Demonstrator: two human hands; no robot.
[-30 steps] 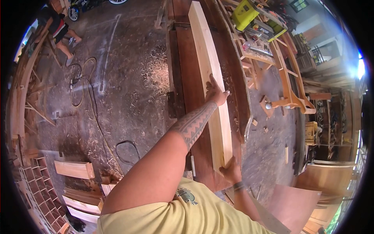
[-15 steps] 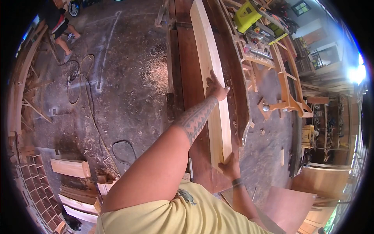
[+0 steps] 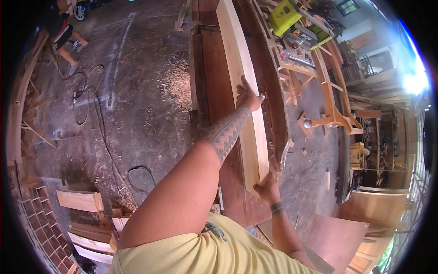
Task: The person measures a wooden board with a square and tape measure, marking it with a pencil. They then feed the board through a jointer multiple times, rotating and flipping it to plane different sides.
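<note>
A long, pale wooden board [image 3: 250, 123] lies lengthwise along a dark reddish-brown wooden bench [image 3: 219, 86]. My left hand [image 3: 248, 98] grips it around the middle, fingers laid over its upper face and thumb at the right edge. The forearm behind that hand is tattooed and crosses over the bench from the left. At the board's near end, my right hand [image 3: 269, 189] is closed around the corner, with a dark band on the wrist. The underside of the board and some fingertips are hidden.
Wood shavings [image 3: 177, 84] and a long cord [image 3: 102, 123] lie on the floor to the left. A lime-green power tool [image 3: 285, 18] stands at upper right, beside a wooden frame [image 3: 335, 105]. Another person [image 3: 64, 34] is at upper left. Cut boards [image 3: 80, 201] lie at lower left.
The view has shifted slightly, so the scene sits a little further left and up. Both hands keep their hold, and the board shows no clear movement on the bench.
</note>
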